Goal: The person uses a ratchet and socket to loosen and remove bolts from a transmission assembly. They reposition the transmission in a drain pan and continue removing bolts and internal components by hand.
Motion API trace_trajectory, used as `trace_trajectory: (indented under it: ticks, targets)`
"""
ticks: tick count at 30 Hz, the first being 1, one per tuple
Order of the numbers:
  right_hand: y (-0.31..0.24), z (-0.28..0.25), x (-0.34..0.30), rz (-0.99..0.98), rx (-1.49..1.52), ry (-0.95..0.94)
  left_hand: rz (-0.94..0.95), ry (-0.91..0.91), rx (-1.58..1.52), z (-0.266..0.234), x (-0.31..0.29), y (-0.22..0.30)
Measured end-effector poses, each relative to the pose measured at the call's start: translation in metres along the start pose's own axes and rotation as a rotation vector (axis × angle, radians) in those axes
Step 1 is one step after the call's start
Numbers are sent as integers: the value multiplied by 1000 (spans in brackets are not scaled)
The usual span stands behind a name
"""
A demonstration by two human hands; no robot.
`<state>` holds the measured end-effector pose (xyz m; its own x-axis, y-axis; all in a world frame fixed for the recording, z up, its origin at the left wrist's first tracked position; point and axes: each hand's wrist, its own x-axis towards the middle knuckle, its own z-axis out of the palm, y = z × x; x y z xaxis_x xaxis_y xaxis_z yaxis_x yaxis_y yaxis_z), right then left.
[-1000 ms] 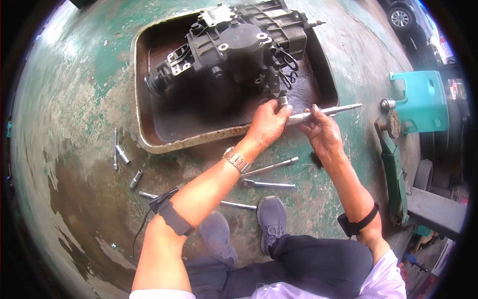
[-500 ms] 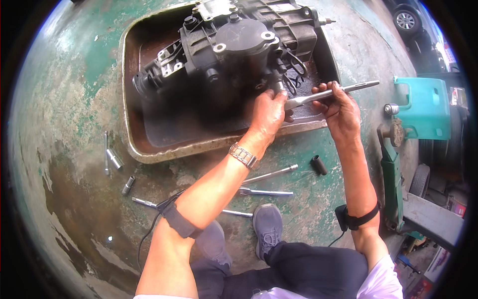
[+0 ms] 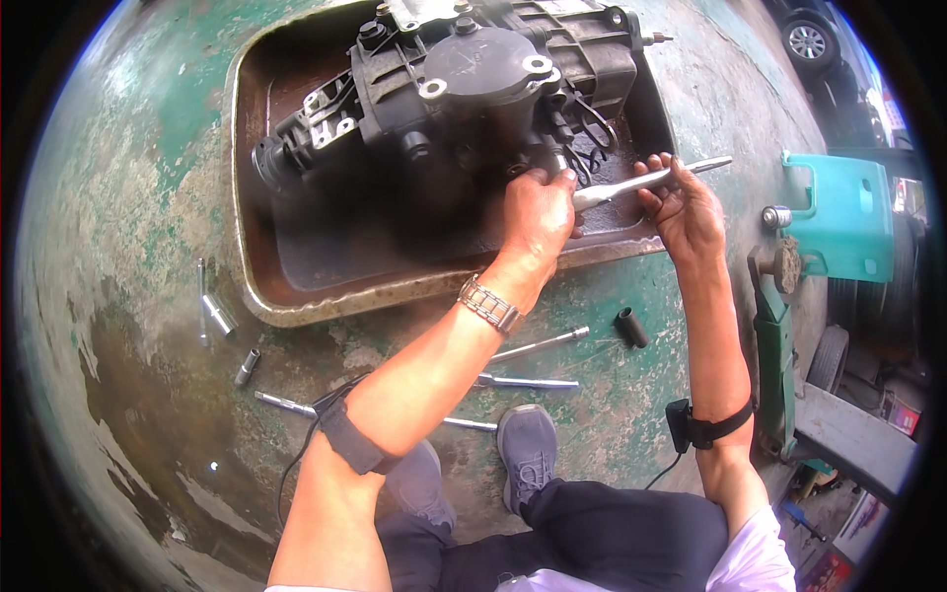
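A dark metal gearbox (image 3: 478,74) with a round cover and cast ribs lies in a rusty tray (image 3: 271,314) on the floor. My left hand (image 3: 533,219) is closed round the head end of a silver ratchet wrench (image 3: 617,189), low on the gearbox's near side. Its fingers hide the wrench head and whatever it sits on. Farther along the handle, my right hand (image 3: 691,217) grips it between thumb and fingers, with the handle's end sticking out to the right. Thin black cables (image 3: 595,133) hang from the gearbox just beyond the wrench.
On the floor near my shoes lie a long bar (image 3: 543,343), another ratchet (image 3: 533,382) and a black socket (image 3: 630,328). More sockets (image 3: 247,367) and an extension (image 3: 203,301) are at the left. A turquoise plastic stool (image 3: 853,212) and a green metal stand (image 3: 776,355) are at the right.
My right hand has shifted slightly to the right along the handle, and less of the handle's end shows beyond it. My left hand stays at the wrench head. The whole view has moved a little.
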<state>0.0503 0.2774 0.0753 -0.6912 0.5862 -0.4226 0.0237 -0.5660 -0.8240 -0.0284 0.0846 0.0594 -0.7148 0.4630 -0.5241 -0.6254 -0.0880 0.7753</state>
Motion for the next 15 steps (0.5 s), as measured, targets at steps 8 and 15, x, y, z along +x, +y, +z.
trace_trajectory:
  ticks: [8, 15]
  targets:
    - [-7, 7, -6, -11, -14, -41, -37, -15, -34, -2, 4, 4]
    - [-15, 32, -20, -81, -89, -73, -29, -50, -24, -4, 4, 2]
